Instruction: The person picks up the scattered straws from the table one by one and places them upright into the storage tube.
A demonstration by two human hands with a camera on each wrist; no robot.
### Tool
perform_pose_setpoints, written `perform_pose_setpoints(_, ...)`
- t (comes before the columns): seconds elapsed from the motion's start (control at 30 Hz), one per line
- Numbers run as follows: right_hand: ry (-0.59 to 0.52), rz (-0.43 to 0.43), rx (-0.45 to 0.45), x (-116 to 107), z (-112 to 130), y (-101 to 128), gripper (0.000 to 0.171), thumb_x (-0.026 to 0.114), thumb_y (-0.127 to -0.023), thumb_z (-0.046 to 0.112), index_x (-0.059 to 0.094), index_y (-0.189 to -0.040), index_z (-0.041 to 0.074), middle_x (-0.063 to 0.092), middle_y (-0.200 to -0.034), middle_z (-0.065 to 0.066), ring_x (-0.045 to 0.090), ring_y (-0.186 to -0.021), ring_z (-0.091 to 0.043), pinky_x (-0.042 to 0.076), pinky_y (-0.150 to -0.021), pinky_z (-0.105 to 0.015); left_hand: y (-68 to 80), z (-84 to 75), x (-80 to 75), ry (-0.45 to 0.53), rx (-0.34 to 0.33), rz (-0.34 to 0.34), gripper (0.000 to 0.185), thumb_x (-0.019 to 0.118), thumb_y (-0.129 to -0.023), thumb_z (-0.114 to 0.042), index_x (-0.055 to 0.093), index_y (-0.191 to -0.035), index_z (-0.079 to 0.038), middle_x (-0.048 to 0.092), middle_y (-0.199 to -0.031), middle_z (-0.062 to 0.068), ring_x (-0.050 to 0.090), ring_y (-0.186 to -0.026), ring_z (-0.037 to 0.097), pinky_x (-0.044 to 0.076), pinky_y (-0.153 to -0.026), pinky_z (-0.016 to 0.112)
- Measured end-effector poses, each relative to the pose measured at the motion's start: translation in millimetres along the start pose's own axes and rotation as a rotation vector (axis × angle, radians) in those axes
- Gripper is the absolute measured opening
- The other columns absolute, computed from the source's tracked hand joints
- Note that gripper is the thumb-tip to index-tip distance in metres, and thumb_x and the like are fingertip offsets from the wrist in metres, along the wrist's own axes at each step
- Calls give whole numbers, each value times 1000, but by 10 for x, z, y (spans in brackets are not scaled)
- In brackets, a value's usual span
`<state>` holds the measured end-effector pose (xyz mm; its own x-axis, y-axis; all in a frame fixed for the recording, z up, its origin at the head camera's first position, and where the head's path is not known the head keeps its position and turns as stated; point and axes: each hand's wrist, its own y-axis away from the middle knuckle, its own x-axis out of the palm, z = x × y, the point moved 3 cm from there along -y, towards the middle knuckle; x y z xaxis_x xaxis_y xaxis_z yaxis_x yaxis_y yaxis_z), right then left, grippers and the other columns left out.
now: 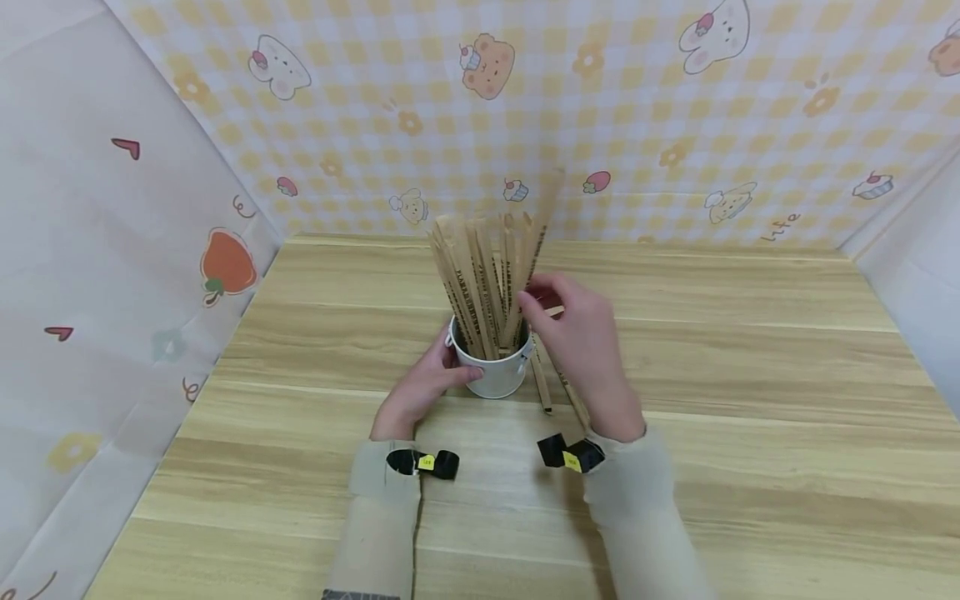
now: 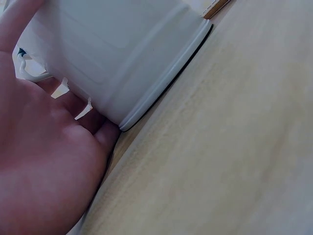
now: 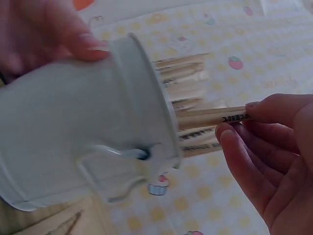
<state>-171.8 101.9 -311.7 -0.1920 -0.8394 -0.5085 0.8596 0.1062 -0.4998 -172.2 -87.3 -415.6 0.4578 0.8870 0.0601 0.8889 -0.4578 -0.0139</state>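
A small white metal bucket point(image 1: 497, 379) with side loops stands on the table, filled with several thin, light-brown sticks point(image 1: 480, 292) that carry dark printing. My left hand point(image 1: 423, 383) grips the bucket from its left side, thumb across the front and fingers round the back; the left wrist view shows the palm point(image 2: 44, 156) close to its wall. My right hand point(image 1: 581, 333) pinches one printed stick point(image 3: 215, 117) between thumb and fingertips, above the rim on the right. That stick leans right, its lower end inside the bucket.
Loose printed sticks point(image 1: 542, 385) lie on the wooden table point(image 1: 750, 375) just right of the bucket, partly under my right hand. A yellow-checked cloth point(image 1: 645, 108) with cartoon prints rises behind the table, and a white printed sheet point(image 1: 135, 250) hangs along the left side.
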Motion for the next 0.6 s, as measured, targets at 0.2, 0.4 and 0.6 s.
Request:
perform_pose_setpoints(0.2, 130, 139, 55, 210, -43, 12, 16, 64, -82, 21, 65, -90, 8, 57, -76, 0, 51, -67, -13, 43, -58, -25, -4, 28, -15, 1, -14, -12, 89, 68, -75, -9, 14, -141, -36, 29, -141, -1, 30, -127, 17, 23, -104, 37)
perform_pose_setpoints(0.4, 229, 255, 136, 285, -104, 35, 15, 64, -81, 24, 65, -86, 10, 52, -73, 0, 46, -64, -15, 38, -55, -27, 8, -4, -1, -18, -21, -9, 89, 66, -76, -9, 11, -142, -32, 28, -141, 2, 29, -127, 19, 24, -103, 37)
perform_pose_setpoints(0.6, 239, 336, 180, 254, -143, 40, 16, 65, -80, 25, 66, -86, 10, 53, -75, -1, 46, -66, -16, 39, -56, -28, 10, 10, -11, -20, -18, -9, 90, 66, -76, -9, 10, -143, -31, 26, -143, 3, 28, -128, 19, 22, -104, 38)
